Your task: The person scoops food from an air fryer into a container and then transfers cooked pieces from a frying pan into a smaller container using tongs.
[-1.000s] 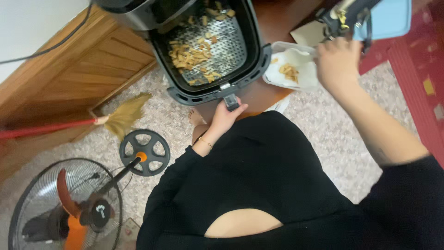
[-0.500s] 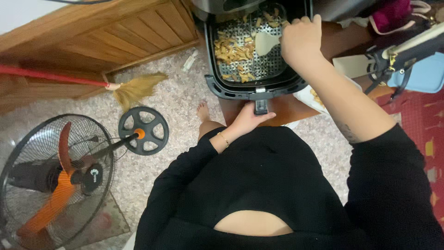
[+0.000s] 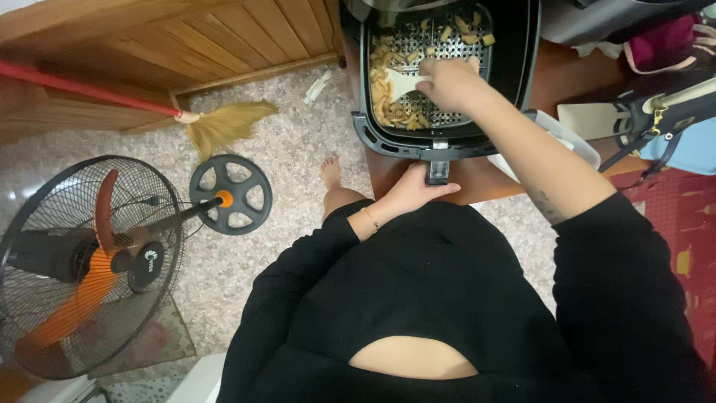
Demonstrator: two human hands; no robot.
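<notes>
Right hand [image 3: 451, 82]: fingers curled around a pale spatula [image 3: 406, 82], its blade lying among the food pieces [image 3: 388, 97] in the basket.
Left hand [image 3: 418, 190]: fingers wrapped on the basket handle [image 3: 438, 170], thumb along its right side.
Air-fryer basket [image 3: 447, 134]: black, pulled out over the brown surface [image 3: 477, 179]; pale golden pieces sat mostly along the left and top of the perforated tray.
Near the right forearm: a white tray [image 3: 556, 130] sat just beside the basket, partly hidden by the arm; contents could not be told.
Right edge: a bag with dark straps [image 3: 656, 119] and a light blue thing [image 3: 690, 149] lay on the surface, near the tray.
Floor, left: a black and orange standing fan [image 3: 82, 261] with its round base [image 3: 230, 194]; a broom [image 3: 216, 127] with a red handle lay against the wooden panelling [image 3: 186, 45].
Below the basket: one bare foot [image 3: 330, 173] on the speckled floor.
Change since half a second earlier: the right hand had moved lower and leftward within the basket; the left hand stayed on the handle; the view had shifted slightly so the basket sat higher in the frame.
</notes>
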